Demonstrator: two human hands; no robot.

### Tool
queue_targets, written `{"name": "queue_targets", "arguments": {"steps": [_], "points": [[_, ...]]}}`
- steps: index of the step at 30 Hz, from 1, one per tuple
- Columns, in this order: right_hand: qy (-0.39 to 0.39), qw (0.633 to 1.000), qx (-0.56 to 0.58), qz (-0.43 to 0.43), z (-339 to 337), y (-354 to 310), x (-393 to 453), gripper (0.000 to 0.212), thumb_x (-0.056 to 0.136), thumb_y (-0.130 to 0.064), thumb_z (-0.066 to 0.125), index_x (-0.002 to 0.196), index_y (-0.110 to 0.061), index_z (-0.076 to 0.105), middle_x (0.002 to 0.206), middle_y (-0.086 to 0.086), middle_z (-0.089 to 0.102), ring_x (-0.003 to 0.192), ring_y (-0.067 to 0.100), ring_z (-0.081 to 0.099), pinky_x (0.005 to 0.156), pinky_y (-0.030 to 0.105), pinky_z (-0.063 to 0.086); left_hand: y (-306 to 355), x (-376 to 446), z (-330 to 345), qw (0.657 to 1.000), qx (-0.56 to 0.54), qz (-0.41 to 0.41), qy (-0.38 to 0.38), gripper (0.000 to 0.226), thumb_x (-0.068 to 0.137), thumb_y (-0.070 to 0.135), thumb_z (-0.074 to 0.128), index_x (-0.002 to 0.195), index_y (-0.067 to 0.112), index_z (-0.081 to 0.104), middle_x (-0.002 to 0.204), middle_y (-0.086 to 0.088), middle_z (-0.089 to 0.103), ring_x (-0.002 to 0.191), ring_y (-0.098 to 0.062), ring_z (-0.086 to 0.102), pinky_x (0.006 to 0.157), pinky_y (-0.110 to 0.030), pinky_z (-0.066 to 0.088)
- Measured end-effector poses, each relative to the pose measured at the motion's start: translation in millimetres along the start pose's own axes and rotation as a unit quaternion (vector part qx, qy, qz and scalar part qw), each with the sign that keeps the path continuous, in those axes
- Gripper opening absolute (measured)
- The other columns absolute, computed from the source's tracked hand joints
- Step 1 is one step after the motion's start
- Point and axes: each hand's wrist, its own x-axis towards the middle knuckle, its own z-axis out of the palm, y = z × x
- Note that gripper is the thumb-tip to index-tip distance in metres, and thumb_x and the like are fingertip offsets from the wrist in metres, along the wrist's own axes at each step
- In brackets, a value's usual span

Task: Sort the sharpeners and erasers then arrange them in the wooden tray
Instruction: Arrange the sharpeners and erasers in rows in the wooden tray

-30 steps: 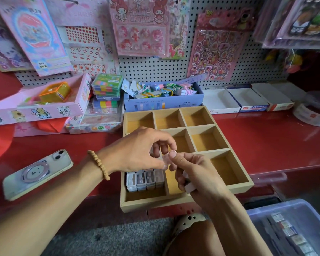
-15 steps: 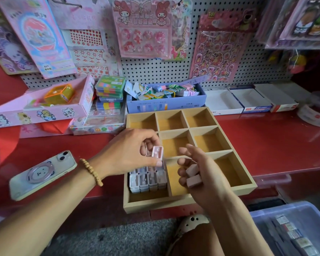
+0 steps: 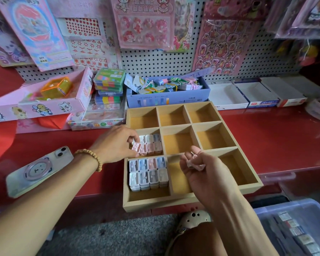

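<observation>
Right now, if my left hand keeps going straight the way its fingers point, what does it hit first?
Your left hand points right into the wooden tray's middle-left compartment. It already pinches a pink sharpener; next it would likely meet the sharpeners packed there.

1. A wooden tray [image 3: 190,201] with open compartments sits on a red counter [image 3: 284,137].
2. The near-left compartment holds a block of pastel sharpeners [image 3: 148,172]; the middle-left one holds another group [image 3: 152,144].
3. The left hand [image 3: 116,143] pinches a pink sharpener [image 3: 136,146] at that middle-left group's left edge.
4. The right hand [image 3: 205,174] hovers palm-up over the tray — curled around pale pink pieces [image 3: 195,164].
5. A phone [image 3: 39,170] lies left of the tray.
</observation>
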Motion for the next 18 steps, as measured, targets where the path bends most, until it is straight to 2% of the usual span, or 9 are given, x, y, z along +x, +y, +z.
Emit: {"name": "queue_targets", "arguments": {"steps": [3, 5, 6, 8, 10, 13, 15, 18], "points": [[-0.014, 0.999, -0.043, 0.000, -3, 1, 0, 0.017, 0.095, 0.012, 0.047, 0.102, 0.005, 0.061, 0.092, 0.019, 0.062, 0.084, 0.023, 0.066, 0.072, 0.031, 0.062, 3, 2, 0, 0.999, 0.051, 0.007, 0.000, 0.028, 0.067, 0.043, 0.085, 0.084, 0.032, 0.066, 0.085, 0.012, 0.047, 0.079, -0.006, 0.046, 0.068, -0.031, 0.044], [-0.032, 0.997, -0.069, 0.005, -5, 1, -4, 0.011, 0.096, 0.003, 0.055, 0.104, 0.005, 0.063, 0.087, 0.019, 0.066, 0.083, 0.026, 0.068, 0.071, 0.032, 0.063, 5, 1, -3, 0.997, 0.075, 0.007, 0.000, 0.027, 0.068, 0.044, 0.084, 0.083, 0.032, 0.066, 0.085, 0.013, 0.047, 0.080, -0.007, 0.047, 0.064, -0.029, 0.038], [-0.036, 0.996, -0.087, 0.006, -6, 2, -6, 0.011, 0.096, -0.002, 0.058, 0.105, 0.003, 0.063, 0.085, 0.018, 0.066, 0.080, 0.026, 0.068, 0.066, 0.031, 0.062, 5, 0, -4, 0.996, 0.091, 0.007, 0.004, 0.027, 0.068, 0.045, 0.083, 0.083, 0.032, 0.065, 0.086, 0.014, 0.048, 0.082, -0.007, 0.049, 0.064, -0.029, 0.036], [-0.027, 0.988, -0.151, -0.006, -8, 4, -8, 0.012, 0.097, -0.012, 0.060, 0.101, -0.002, 0.066, 0.077, 0.012, 0.063, 0.064, 0.020, 0.062, 0.048, 0.025, 0.052, 5, -2, -5, 0.993, 0.114, 0.005, 0.012, 0.026, 0.069, 0.045, 0.081, 0.083, 0.032, 0.064, 0.090, 0.015, 0.051, 0.088, -0.009, 0.053, 0.065, -0.028, 0.035], [-0.022, 0.973, -0.227, -0.026, -10, 6, -8, 0.013, 0.096, -0.017, 0.061, 0.096, -0.008, 0.069, 0.072, 0.005, 0.057, 0.053, 0.014, 0.049, 0.041, 0.021, 0.036, 8, -2, -4, 0.992, 0.124, -0.003, 0.014, 0.023, 0.071, 0.042, 0.079, 0.085, 0.031, 0.065, 0.093, 0.014, 0.053, 0.093, -0.011, 0.055, 0.068, -0.028, 0.037], [-0.043, 0.954, -0.294, -0.041, -7, 8, -9, 0.013, 0.095, -0.015, 0.061, 0.098, -0.010, 0.073, 0.071, 0.002, 0.055, 0.053, 0.013, 0.045, 0.043, 0.022, 0.028, 14, 0, 0, 0.989, 0.147, -0.003, 0.014, 0.025, 0.075, 0.036, 0.077, 0.097, 0.031, 0.067, 0.102, 0.010, 0.056, 0.102, -0.015, 0.056, 0.075, -0.029, 0.044], [-0.064, 0.939, -0.334, -0.051, -4, 8, -10, 0.014, 0.097, -0.015, 0.060, 0.102, -0.013, 0.072, 0.070, -0.001, 0.059, 0.056, 0.012, 0.048, 0.046, 0.024, 0.031, 15, 1, 3, 0.989, 0.148, -0.005, 0.013, 0.030, 0.076, 0.035, 0.078, 0.104, 0.030, 0.067, 0.108, 0.008, 0.057, 0.106, -0.015, 0.055, 0.082, -0.032, 0.046], [-0.081, 0.910, -0.396, -0.089, -4, 10, -9, 0.012, 0.099, -0.020, 0.059, 0.106, -0.016, 0.068, 0.068, -0.009, 0.066, 0.060, 0.009, 0.053, 0.049, 0.024, 0.037, 12, 0, 4, 0.993, 0.120, -0.012, 0.011, 0.036, 0.074, 0.038, 0.081, 0.106, 0.031, 0.067, 0.108, 0.009, 0.056, 0.106, -0.014, 0.056, 0.082, -0.032, 0.048]]}}
